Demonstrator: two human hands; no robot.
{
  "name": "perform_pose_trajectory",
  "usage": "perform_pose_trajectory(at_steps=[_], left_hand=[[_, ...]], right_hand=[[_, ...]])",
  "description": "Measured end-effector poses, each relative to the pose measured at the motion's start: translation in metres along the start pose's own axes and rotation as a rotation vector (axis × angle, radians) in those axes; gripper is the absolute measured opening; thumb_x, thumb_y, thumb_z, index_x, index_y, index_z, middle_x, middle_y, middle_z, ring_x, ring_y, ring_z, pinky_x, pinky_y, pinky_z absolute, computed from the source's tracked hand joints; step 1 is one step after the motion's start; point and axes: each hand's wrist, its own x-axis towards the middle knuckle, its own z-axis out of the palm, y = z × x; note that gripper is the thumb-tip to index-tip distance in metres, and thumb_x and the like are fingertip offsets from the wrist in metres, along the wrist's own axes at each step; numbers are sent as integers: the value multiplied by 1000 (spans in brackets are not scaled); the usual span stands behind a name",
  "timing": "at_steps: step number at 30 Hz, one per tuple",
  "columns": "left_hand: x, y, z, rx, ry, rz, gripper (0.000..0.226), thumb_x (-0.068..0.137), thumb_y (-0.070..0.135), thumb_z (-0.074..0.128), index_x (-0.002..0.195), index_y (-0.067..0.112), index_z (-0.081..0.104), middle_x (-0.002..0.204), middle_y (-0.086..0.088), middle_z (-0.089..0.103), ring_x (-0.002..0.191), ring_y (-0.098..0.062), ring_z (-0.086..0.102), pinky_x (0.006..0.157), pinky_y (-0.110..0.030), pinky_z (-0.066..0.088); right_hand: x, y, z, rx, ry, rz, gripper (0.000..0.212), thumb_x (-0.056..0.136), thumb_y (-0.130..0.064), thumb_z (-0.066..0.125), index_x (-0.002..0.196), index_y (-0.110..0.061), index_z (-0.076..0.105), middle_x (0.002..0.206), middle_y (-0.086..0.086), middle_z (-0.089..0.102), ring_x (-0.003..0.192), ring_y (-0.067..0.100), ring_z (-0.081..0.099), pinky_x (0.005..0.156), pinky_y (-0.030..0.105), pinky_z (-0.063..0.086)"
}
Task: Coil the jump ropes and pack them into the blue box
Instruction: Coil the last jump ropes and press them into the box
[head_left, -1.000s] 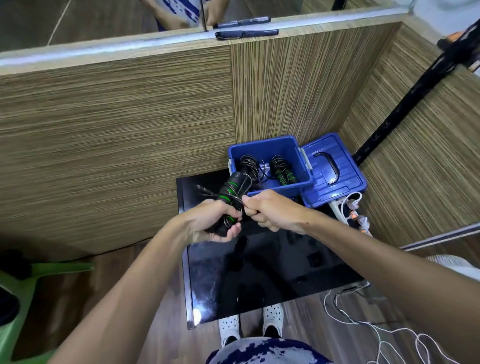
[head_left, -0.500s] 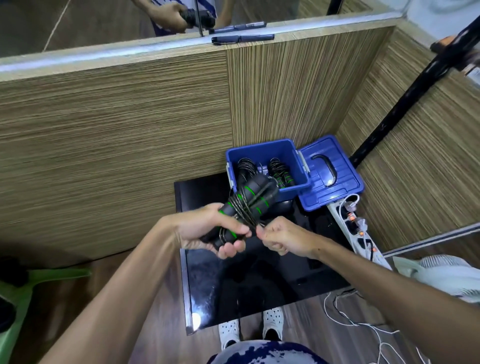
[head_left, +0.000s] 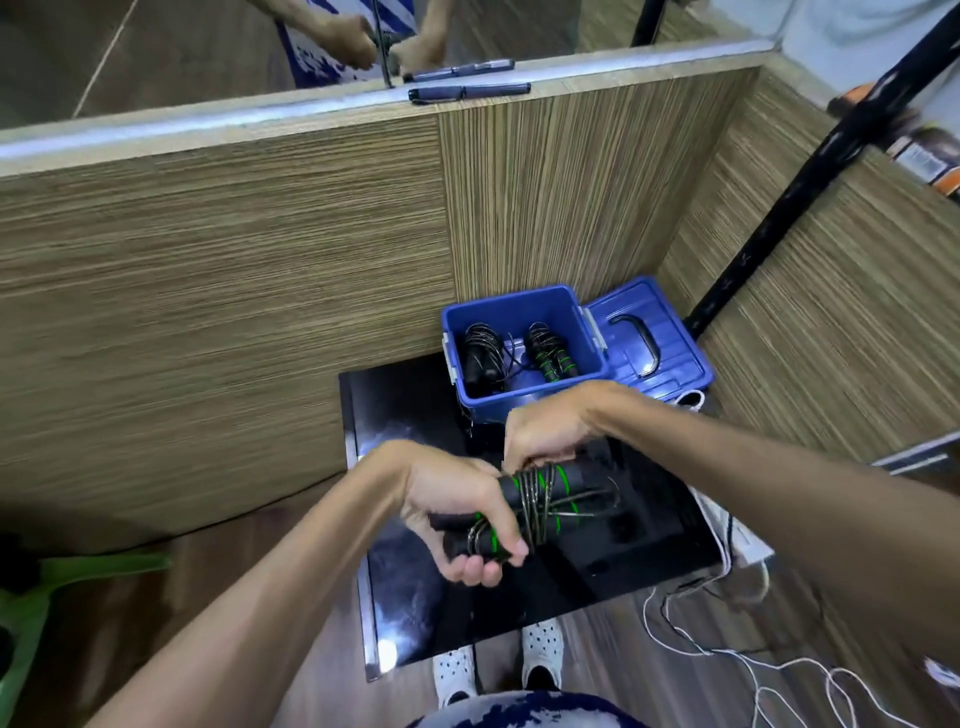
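The left hand (head_left: 457, 499) reaches in palm down and clenches the handles of a jump rope (head_left: 540, 501) over the black table (head_left: 571, 587); the right hand (head_left: 545, 431) pinches the cord above them, near the blue box (head_left: 519, 312)

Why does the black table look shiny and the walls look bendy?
In the head view, the glossy black table mirrors the room light, with a bright glare spot near its front corner; the wide-angle lens bows the straight wooden wall edges; the green chair at the frame's left edge looks smeared and soft.
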Motion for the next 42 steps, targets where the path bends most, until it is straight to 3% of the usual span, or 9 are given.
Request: perform_pose_trajectory(at_steps=[5, 10, 14, 20, 25, 33, 37, 39, 42], left_hand=[[6, -5, -10, -54, 247, -12, 15, 97, 9, 57, 82, 9, 57, 63, -7, 57, 48, -11, 52, 47, -16, 44], [21, -11, -14, -92, 354, -21, 18, 95, 6, 58, 77, 9, 54, 62, -8, 57, 49, -13, 51, 48, -18, 45], [31, -16, -14, -161, 430, -5, 17, 92, 4, 56, 76, 8, 52, 61, -9, 56, 47, -14, 51, 47, -19, 44], [28, -27, -32, -451, 525, 146, 11, 93, 4, 55, 83, 7, 53, 67, -8, 56, 49, -12, 53, 47, -18, 45], [13, -22, -38, -635, 475, 301, 8, 95, 3, 55, 91, 8, 51, 69, -8, 57, 51, -12, 52, 46, -18, 46], [3, -14, -40, -691, 425, 481, 6, 98, 7, 54, 101, 6, 58, 72, -5, 55, 55, -9, 51, 48, -17, 47], [-13, -9, -38, -718, 380, 526, 2, 93, 9, 56, 92, 8, 56, 71, -3, 53, 53, -7, 48, 46, -15, 44], [-22, -11, -35, -654, 379, 546, 8, 85, 11, 61, 91, 7, 56, 70, -4, 53, 52, -8, 47, 46, -14, 42], [-30, -17, -28, -506, 333, 614, 9, 88, 9, 61, 95, 5, 56, 69, -6, 53, 50, -8, 46, 45, -15, 39]], right_hand=[[-1, -13, -15, -144, 196, 159, 28, 88, -37, 58, 67, -20, 55, 64, 4, 49, 60, 25, 45, 52, 26, 42], [3, -20, -9, -249, 388, 148, 28, 82, -30, 60, 62, -11, 52, 59, 7, 55, 52, 28, 54, 54, 30, 50], [5, -22, -2, -152, 455, 132, 27, 80, -27, 62, 63, -8, 52, 59, 9, 56, 51, 28, 59, 51, 28, 52], [6, -18, 3, 178, 656, -26, 39, 92, -23, 54, 57, -12, 41, 35, -3, 38, 36, 21, 38, 48, 24, 35], [1, -11, 7, 659, 484, -259, 33, 105, -23, 42, 74, -14, 51, 50, -6, 35, 45, 10, 24, 46, 25, 20], [-9, 13, 23, 722, 360, -455, 43, 109, -39, 38, 74, -17, 49, 54, -4, 27, 48, 9, 18, 48, 27, 10], [-9, 26, 35, 769, 314, -483, 51, 106, -47, 37, 63, -19, 37, 55, -5, 22, 47, 11, 14, 48, 28, 9], [-7, 33, 38, 828, 275, -484, 52, 102, -51, 43, 61, -21, 33, 56, -5, 19, 47, 11, 12, 47, 27, 8], [-1, 39, 41, 887, 192, -471, 53, 94, -54, 44, 55, -22, 31, 54, -5, 16, 48, 11, 9, 47, 27, 7]])
